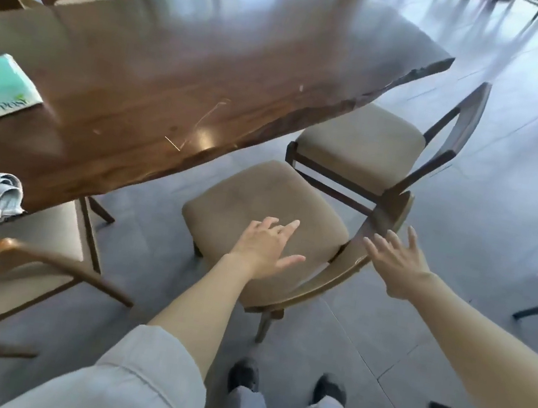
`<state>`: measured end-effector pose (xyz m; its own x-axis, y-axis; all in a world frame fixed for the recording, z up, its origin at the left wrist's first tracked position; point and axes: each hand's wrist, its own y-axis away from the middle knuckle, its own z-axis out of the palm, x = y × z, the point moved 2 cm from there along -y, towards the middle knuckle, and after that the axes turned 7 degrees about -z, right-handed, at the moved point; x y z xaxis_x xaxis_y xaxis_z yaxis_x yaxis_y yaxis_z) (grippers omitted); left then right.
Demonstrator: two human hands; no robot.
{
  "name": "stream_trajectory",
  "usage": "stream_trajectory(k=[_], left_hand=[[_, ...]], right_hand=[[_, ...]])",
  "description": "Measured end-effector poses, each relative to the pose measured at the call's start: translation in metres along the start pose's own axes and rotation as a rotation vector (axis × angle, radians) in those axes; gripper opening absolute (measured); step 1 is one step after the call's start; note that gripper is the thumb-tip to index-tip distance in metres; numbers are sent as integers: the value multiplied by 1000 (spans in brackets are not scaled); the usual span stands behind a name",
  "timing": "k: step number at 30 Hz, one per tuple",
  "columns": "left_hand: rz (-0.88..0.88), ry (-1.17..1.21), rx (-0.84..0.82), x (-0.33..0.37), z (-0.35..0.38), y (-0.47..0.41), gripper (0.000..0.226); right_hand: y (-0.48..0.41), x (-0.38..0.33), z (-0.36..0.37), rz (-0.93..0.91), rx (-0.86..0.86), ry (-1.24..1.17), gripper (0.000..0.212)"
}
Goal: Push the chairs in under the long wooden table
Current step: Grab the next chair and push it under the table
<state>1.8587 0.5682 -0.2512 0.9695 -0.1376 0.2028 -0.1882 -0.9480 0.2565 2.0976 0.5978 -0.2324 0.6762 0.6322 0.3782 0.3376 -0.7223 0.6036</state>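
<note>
Chair [264,224] nearest you stands just off the table's [210,67] near long edge, stiff-framed and likely to scrape the tiles, so take its curved backrest [337,275] with your left hand [263,248] and right hand [397,266], both spread, holding nothing.

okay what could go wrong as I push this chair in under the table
The near chair sits at an angle close beside the next chair, so the backrests might knock together. Both hands, left and right, are open and not gripping, so a push could slip or skew it.
</note>
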Motion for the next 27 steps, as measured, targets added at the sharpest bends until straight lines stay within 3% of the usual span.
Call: stream_trajectory(k=[5, 8, 10, 13, 15, 20, 27], left_hand=[[-107, 91, -175, 41, 37, -12, 90], [-201, 57, -279, 70, 57, -17, 100], [-245, 5, -309, 82, 65, -17, 90], [-312, -73, -262, 101, 67, -23, 43], [-337, -116, -239, 105, 64, -25, 25], [-457, -132, -212, 100, 52, -27, 21], [-601, -130, -117, 42, 15, -40, 23]], right_hand=[[-27, 28, 22, -169, 37, 56, 87], [-43, 49, 29, -258, 93, 91, 69], [-51, 60, 28, -260, 132, 93, 53], [-67, 85, 26, -255, 258, 174, 30], [-74, 94, 23, -274, 293, 279, 19], [-89, 99, 7, -353, 337, 366, 16], [-114, 90, -60, -413, 443, 399, 28]])
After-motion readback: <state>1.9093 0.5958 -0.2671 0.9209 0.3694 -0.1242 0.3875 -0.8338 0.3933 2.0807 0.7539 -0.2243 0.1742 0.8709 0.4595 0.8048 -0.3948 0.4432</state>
